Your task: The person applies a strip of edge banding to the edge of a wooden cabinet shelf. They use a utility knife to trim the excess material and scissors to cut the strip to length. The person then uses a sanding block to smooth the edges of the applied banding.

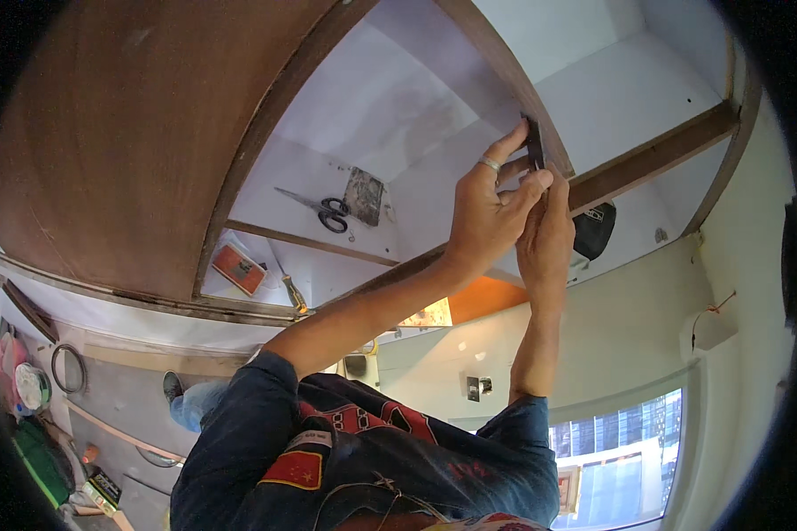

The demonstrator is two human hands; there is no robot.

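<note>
My left hand (485,212), with a ring on one finger, reaches up to the brown cabinet frame (514,66). Its fingers are closed around a small dark flat piece (535,144), which lies along the edge of that upright. My right hand (545,234) is beside it, fingertips pinched at the lower end of the same piece. The exact kind of the piece cannot be made out, and the fingers partly cover it. Left of my hands, black-handled scissors (329,215) and a worn, dark square block (363,196) lie in a white compartment.
A yellow-handled screwdriver (293,294) and a red-and-white packet (238,269) lie in a lower compartment. A black cap-like item (594,230) sits in the right one. A large brown panel (133,133) spans the left. Materials and a coiled black loop (69,368) are on the floor.
</note>
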